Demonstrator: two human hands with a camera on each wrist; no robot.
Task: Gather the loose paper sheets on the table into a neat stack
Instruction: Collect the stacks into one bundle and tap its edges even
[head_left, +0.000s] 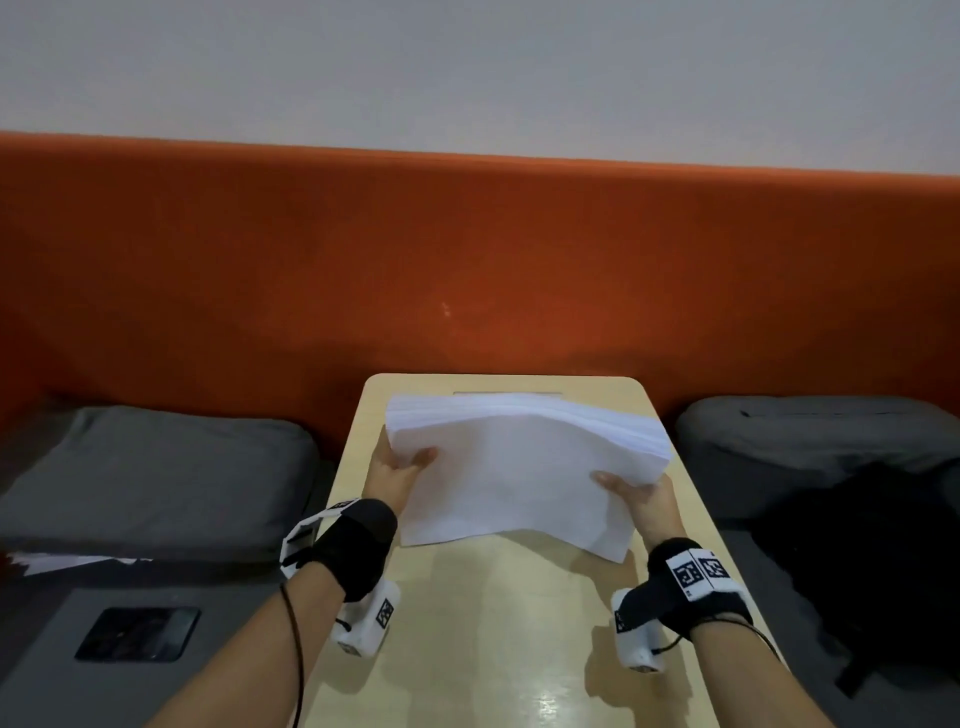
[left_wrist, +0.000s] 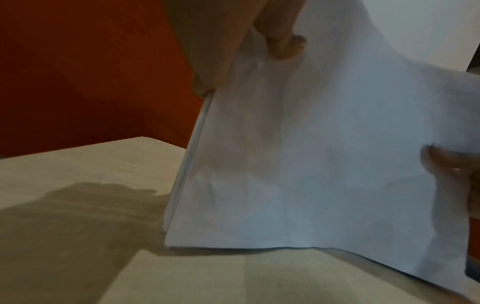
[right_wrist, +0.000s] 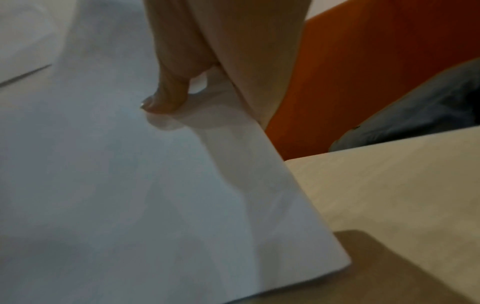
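A thick stack of white paper sheets (head_left: 519, 467) stands tilted on its lower edge on the light wooden table (head_left: 493, 623). My left hand (head_left: 397, 473) grips the stack's left side, thumb on the front sheet. My right hand (head_left: 641, 493) grips the right side the same way. In the left wrist view the stack (left_wrist: 311, 154) rests its bottom edge on the table, with my left thumb (left_wrist: 285, 45) pressed on it. In the right wrist view my right thumb (right_wrist: 166, 96) presses the front sheet of the stack (right_wrist: 130, 185). The fingers behind the stack are hidden.
An orange padded backrest (head_left: 467, 249) runs behind the table. Grey cushions lie at the left (head_left: 156, 467) and right (head_left: 815, 431). A black bag (head_left: 872, 571) sits at the right, a dark phone (head_left: 137, 634) at the lower left, near some loose papers (head_left: 62, 560).
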